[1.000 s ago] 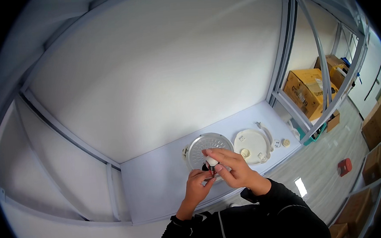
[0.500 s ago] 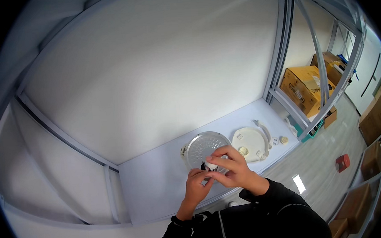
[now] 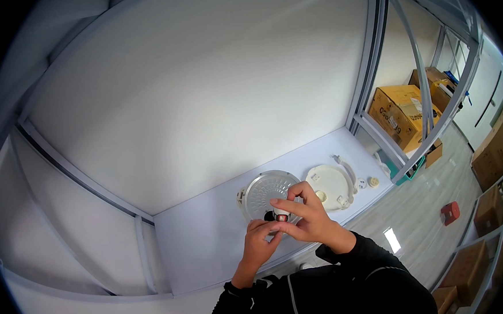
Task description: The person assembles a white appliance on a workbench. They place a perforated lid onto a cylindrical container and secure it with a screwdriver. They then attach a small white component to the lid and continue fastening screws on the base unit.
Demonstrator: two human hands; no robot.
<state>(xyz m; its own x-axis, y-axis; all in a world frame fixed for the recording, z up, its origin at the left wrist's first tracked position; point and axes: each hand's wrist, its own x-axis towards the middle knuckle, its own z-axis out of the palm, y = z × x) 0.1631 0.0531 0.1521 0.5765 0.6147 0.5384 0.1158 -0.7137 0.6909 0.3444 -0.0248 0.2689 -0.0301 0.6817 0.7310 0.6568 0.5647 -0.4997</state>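
Both hands meet over the near side of a round silver lid-like plate (image 3: pixel 260 192) with a dimpled surface. Between their fingertips is a small white, black and red round part (image 3: pixel 281 214), its red side showing. My right hand (image 3: pixel 315 221) pinches it from above and the right, with fingers bent. From the lower left, my left hand (image 3: pixel 259 244) closes its thumb and fingers against it. The part's underside is covered by fingers. To the right lies a white round cover (image 3: pixel 329 178) with a small cream cup-like piece (image 3: pixel 321 196) at its near edge.
A curved white handle-like piece (image 3: pixel 348 171) rests along the cover's right side. Further right sit a small white disc (image 3: pixel 361 183) and a cream round cap (image 3: pixel 373 182) on the white table (image 3: pixel 202 240). Metal frame posts and yellow cartons (image 3: pixel 400 113) stand beyond; a red object (image 3: pixel 451 213) is on the floor.
The small part has been turned between my fingers, so a red side now shows where white and black did. My right fingers have shifted on it, and the view has moved slightly.
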